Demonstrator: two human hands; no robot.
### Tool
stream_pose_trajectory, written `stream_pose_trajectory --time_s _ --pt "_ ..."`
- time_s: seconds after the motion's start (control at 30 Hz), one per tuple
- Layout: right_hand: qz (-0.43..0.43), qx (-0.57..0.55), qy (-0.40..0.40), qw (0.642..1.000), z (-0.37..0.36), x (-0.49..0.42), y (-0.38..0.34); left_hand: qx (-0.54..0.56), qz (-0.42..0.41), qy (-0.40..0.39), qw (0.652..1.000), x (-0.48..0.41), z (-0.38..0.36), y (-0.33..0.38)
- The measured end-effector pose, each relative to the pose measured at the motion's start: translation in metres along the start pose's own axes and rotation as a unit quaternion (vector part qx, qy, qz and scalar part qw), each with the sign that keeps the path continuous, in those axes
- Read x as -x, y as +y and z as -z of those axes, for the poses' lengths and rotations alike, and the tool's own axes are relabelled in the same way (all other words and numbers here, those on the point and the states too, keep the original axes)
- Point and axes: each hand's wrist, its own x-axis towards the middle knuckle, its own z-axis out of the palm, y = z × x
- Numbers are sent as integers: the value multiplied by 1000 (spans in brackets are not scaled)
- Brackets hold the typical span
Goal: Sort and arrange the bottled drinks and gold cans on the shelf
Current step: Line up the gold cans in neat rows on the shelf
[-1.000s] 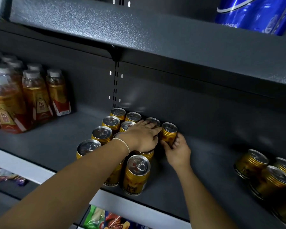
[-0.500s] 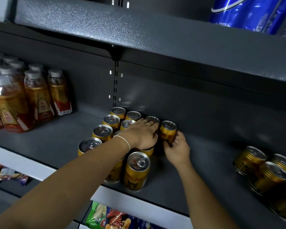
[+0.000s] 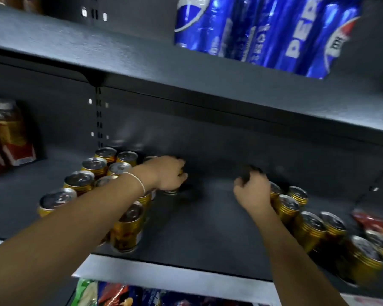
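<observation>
Nearest you, below the shelf's pale front edge, lie bright snack bags [image 3: 102, 292]. The dark shelf [image 3: 203, 228] itself carries two groups of cans with a bare stretch between them.

Your left forearm crosses over the left group of gold cans [image 3: 82, 180], which stand upright in rows running back toward the rear wall. A thin bracelet [image 3: 139, 181] sits on that wrist. Your left hand [image 3: 167, 173] reaches past the group's right side, and its grip is clamped down over the top of a single gold can [image 3: 170, 191], of which only the base and a sliver of the side show. That can stands on the shelf, just right of the group.

Your right hand [image 3: 252, 193] is well apart from the left, just beside the back end of the right group of gold cans [image 3: 310, 228]. Its fingers are curled, but blur hides them, so I cannot tell whether that grip holds anything. A red packet [image 3: 378, 224] lies beyond those cans at the far right.

Farther back on the left, the bottled drinks [image 3: 9, 133] stand upright near the rear wall. On the upper shelf [image 3: 142, 51] sit blue soda packs [image 3: 263, 32].
</observation>
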Motion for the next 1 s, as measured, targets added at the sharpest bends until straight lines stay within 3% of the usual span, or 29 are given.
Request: stream_pose_trajectory --time_s 0.1,0.23,0.37,0.63,0.8,0.9,1.0 --pt "9 95 -29 995 21 -9 24 6 -39 11 999 -9 -9 47" --pt "-1 266 -142 954 35 -23 49 46 -59 -9 997 -17 -29 93" --pt "-5 289 -208 934 30 -32 64 58 -39 -31 997 -13 -49 118" --pt "-44 268 -232 934 27 -45 68 83 -6 -58 995 5 -70 125" --pt "-10 157 -215 964 25 -30 53 100 -1 -48 994 14 -64 120" --pt "7 -5 -198 980 26 -21 36 112 -3 -29 993 20 -55 110" --pt "-57 -200 -208 956 35 -15 10 144 3 -5 989 25 -44 94"
